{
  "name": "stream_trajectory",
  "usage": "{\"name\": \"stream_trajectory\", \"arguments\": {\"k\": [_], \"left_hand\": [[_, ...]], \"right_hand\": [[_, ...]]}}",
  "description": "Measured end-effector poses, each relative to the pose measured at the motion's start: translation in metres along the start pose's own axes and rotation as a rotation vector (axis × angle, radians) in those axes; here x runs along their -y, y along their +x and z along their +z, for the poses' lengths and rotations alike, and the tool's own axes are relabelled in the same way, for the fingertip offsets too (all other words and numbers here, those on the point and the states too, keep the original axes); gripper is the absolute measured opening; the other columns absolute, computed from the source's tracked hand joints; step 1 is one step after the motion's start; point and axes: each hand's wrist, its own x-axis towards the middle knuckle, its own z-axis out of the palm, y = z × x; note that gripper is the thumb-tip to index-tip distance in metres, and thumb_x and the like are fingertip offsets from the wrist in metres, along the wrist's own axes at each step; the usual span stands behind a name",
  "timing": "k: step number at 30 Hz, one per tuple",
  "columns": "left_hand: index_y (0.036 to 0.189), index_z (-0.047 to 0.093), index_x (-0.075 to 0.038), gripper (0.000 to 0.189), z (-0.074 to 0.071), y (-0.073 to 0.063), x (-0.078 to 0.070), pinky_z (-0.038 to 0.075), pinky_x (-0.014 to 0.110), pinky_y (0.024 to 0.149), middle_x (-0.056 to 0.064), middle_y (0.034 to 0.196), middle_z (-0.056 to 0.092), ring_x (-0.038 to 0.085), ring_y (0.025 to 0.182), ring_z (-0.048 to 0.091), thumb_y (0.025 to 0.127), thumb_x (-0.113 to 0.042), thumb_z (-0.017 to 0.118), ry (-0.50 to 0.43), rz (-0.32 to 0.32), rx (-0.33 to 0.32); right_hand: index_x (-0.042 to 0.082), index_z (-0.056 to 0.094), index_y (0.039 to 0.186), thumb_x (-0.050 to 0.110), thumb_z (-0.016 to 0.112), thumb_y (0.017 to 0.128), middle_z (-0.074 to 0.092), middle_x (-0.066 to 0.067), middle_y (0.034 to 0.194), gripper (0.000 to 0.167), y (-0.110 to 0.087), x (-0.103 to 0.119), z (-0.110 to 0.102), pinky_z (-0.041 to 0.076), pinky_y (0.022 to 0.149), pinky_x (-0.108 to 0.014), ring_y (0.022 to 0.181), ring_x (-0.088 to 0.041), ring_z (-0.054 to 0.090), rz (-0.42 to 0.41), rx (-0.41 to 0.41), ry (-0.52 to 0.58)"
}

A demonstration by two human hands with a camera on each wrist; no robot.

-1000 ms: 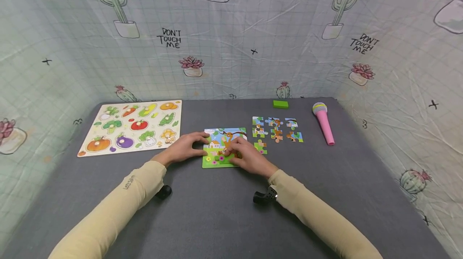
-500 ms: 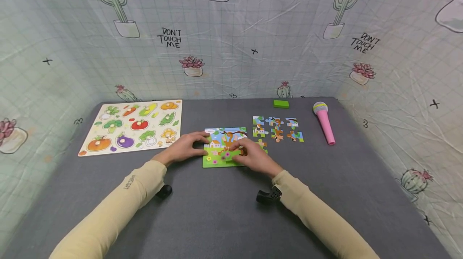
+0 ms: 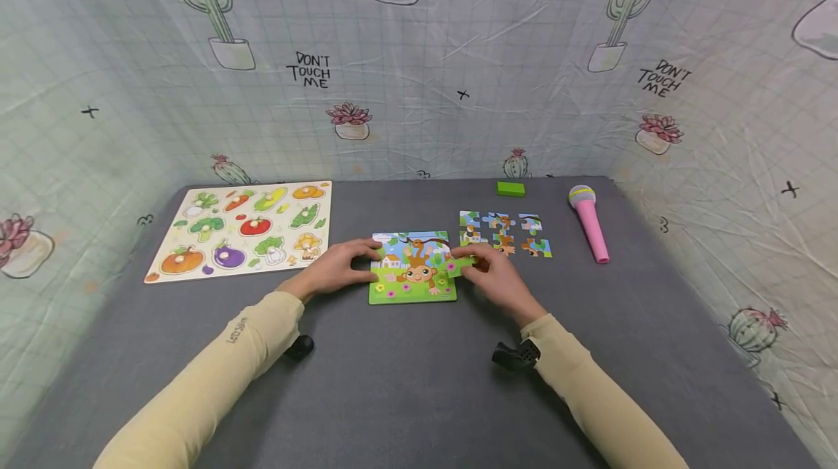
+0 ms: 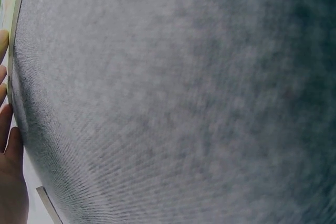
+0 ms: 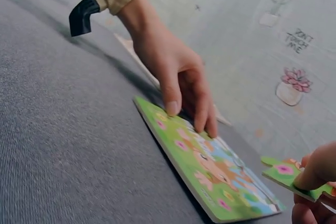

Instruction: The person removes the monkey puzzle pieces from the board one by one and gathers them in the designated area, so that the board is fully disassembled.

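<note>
A small puzzle board (image 3: 409, 291) with a monkey picture lies on the grey table. My left hand (image 3: 338, 265) rests on its left edge, thumb and fingers spread apart; the right wrist view shows those fingertips touching the board. Between thumb and fingers, my right hand (image 3: 499, 283) pinches a green puzzle piece (image 5: 284, 170) with a pink flower, held up at the board's right edge. Several loose pieces lie beyond that hand, among them a brown and blue piece (image 3: 537, 247); the hand partly covers the nearer ones. The left wrist view catches mostly tabletop and a few fingers.
At the left lies a large vegetable board (image 3: 222, 229). A green block (image 3: 511, 189) sits by the back edge, and a pink toy microphone (image 3: 592, 229) lies at the right. A printed cloth (image 3: 419, 76) hangs behind the table (image 3: 406, 382).
Holding the flowered puzzle piece, my right hand has moved from over the board to its right edge, uncovering the monkey's face. The left hand has stayed at the board's left edge.
</note>
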Motion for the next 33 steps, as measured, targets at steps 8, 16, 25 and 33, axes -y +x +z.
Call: {"name": "stream_trajectory", "arguments": {"k": [8, 16, 25, 33], "left_hand": [[0.121, 0.067, -0.005, 0.040, 0.001, 0.000, 0.000, 0.033, 0.048, 0.113, 0.011, 0.144, 0.050, 0.031, 0.138, 0.039, 0.088, -0.025, 0.075, 0.005, 0.010, 0.003], [0.121, 0.067, -0.005, 0.040, 0.000, 0.000, 0.001, 0.033, 0.048, 0.113, 0.011, 0.144, 0.050, 0.031, 0.138, 0.039, 0.087, -0.025, 0.076, 0.007, 0.011, -0.003], [0.119, 0.068, -0.006, 0.037, -0.001, 0.000, 0.001, 0.033, 0.048, 0.113, 0.010, 0.143, 0.051, 0.031, 0.138, 0.040, 0.087, -0.023, 0.076, 0.009, 0.013, -0.013], [0.120, 0.068, -0.005, 0.038, 0.001, -0.001, 0.003, 0.034, 0.049, 0.113, 0.011, 0.143, 0.051, 0.032, 0.138, 0.040, 0.088, -0.024, 0.075, 0.012, 0.018, -0.009]], "right_hand": [[0.012, 0.066, 0.125, 0.018, 0.070, 0.093, 0.059, -0.008, 0.123, 0.033, -0.007, -0.010, -0.015, 0.052, 0.076, -0.036, 0.091, -0.024, 0.057, 0.049, -0.055, -0.008], [0.009, 0.064, 0.128, 0.014, 0.068, 0.093, 0.062, -0.011, 0.122, 0.036, -0.017, -0.021, -0.030, 0.051, 0.072, -0.030, 0.091, -0.024, 0.057, 0.066, -0.098, -0.014], [0.011, 0.063, 0.131, 0.017, 0.067, 0.095, 0.060, -0.013, 0.124, 0.037, -0.020, -0.027, -0.053, 0.048, 0.070, -0.028, 0.092, -0.025, 0.053, 0.145, -0.112, -0.042], [0.005, 0.062, 0.130, 0.014, 0.065, 0.095, 0.059, -0.017, 0.130, 0.036, -0.024, -0.034, -0.071, 0.048, 0.071, -0.029, 0.097, -0.027, 0.057, 0.178, -0.094, -0.120]]}}
